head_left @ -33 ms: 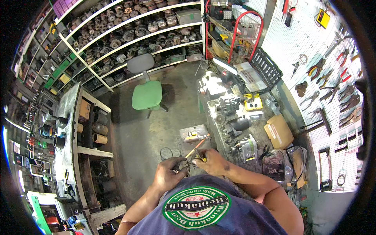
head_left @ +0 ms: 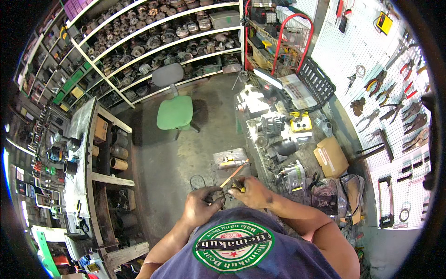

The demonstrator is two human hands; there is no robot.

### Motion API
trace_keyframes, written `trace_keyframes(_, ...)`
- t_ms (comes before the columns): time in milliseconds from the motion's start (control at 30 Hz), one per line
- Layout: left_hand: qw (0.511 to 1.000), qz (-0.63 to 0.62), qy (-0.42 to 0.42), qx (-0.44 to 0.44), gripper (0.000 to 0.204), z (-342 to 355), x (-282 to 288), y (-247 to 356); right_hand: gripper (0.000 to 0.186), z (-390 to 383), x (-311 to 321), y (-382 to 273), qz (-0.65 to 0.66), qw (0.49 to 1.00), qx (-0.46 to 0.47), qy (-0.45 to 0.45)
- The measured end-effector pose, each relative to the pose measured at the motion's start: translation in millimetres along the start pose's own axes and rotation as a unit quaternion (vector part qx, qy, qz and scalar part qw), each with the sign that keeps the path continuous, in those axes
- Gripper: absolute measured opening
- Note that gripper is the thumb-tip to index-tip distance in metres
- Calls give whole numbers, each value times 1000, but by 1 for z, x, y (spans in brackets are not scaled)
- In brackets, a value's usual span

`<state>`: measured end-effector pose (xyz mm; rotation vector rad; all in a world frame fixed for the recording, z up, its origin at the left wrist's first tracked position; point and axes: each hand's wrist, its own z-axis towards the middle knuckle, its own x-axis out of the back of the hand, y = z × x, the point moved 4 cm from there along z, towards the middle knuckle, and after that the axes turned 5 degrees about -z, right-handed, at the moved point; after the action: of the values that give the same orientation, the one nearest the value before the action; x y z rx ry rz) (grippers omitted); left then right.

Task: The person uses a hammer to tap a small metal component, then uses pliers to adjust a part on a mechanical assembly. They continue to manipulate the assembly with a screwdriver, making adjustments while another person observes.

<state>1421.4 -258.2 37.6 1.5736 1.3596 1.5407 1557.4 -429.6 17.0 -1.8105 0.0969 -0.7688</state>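
Note:
My left hand and my right hand are close together in front of my body. The thumb and fingers of my left hand are pinched on a small dark part, too small to make out. My right hand is closed around a small hand tool with a yellow handle; my fingers hide most of it. Just beyond the hands runs a thin orange stick, slanting away to the right. Past it, a grey board on the floor carries a yellow-and-silver tool.
A workbench to the right bears alternators, a yellow case and a cardboard box. Tools hang on a white pegboard. Ahead stands a green chair before shelves of used parts. Another bench lies left.

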Motion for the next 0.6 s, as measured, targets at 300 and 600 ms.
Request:
trace_keyframes(300, 843, -511, -101, 135, 53, 17, -4, -26, 24, 16, 30, -34, -62, 979, 161, 111)
trace_keyframes(600, 881, -473, 15, -14, 42, 18, 3, -34, 21, 4, 28, 7, 381, 898, -218, -1)
